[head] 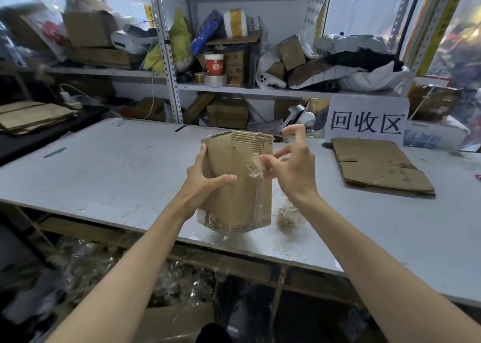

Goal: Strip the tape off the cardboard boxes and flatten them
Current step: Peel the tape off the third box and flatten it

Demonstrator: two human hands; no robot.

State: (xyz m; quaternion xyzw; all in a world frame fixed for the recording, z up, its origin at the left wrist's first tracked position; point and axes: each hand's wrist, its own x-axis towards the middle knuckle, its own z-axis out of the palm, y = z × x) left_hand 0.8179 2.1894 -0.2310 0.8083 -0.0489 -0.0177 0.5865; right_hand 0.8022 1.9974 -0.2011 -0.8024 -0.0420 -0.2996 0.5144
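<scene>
A small brown cardboard box (239, 165) is held upright above the grey table (104, 176), its top edge torn down to the corrugation. My left hand (205, 178) grips the box's left side, thumb across the front. My right hand (291, 168) pinches a crumpled strip of clear tape (256, 170) that still clings to the box's right face. More clear tape wraps the box's lower part. A ball of stripped tape (287, 216) lies on the table just right of the box.
A flattened cardboard box (377, 165) lies on the table at the right, in front of a white sign (367, 120). Folded cardboard (31, 116) is stacked at far left. Cluttered shelves stand behind. Tape scraps and an open carton (169, 322) sit under the table.
</scene>
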